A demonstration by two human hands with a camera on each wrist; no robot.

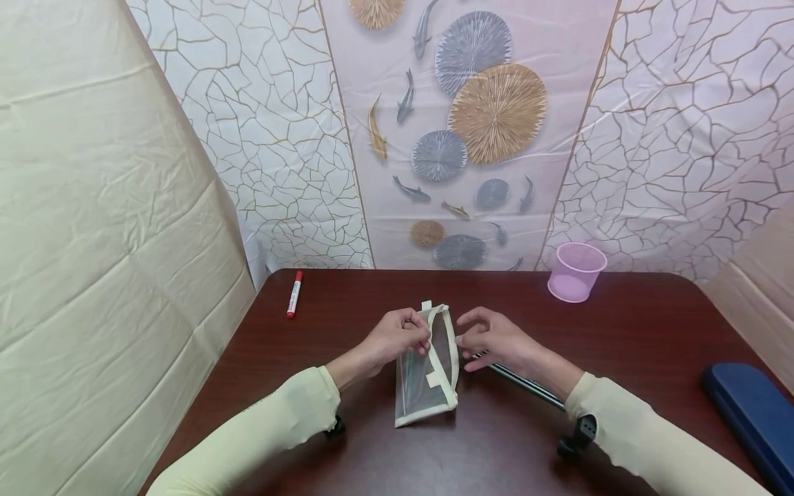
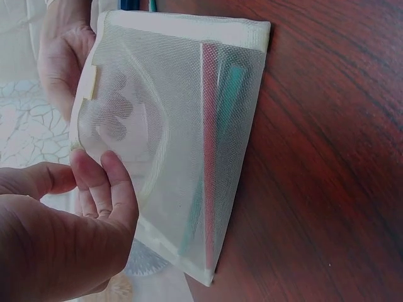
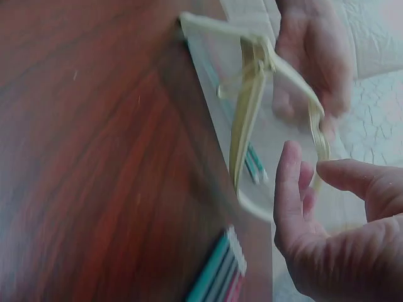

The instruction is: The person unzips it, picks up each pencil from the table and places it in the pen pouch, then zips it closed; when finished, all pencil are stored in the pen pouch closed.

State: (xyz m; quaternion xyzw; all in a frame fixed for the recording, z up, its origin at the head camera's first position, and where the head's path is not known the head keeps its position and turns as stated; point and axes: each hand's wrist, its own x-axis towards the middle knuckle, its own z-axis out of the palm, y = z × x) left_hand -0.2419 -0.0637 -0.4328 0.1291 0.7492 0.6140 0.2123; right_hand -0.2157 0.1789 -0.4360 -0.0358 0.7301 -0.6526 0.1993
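A pale-yellow mesh zip pouch (image 1: 412, 403) stands tilted on the table with its zip mouth gaping to the right. My left hand (image 1: 402, 332) pinches the upper edge of that mouth between thumb and fingers. Red and green pencils (image 2: 210, 145) show through the mesh. My right hand (image 1: 496, 339) is at the mouth's other side, fingers loosely bent and spread; its thumb is close to the pouch edge, and whether it touches cannot be told. Below the right hand lies a bundle of striped pencils (image 1: 527, 382), their ends (image 3: 232, 251) near the pouch.
A red-and-white marker (image 1: 295, 295) lies at the table's back left. Near the back right edge stands a pink mesh pencil cup (image 1: 575, 275). A dark blue case (image 1: 747, 413) rests at the right edge. Patterned cloth hangs behind the table (image 1: 347, 455).
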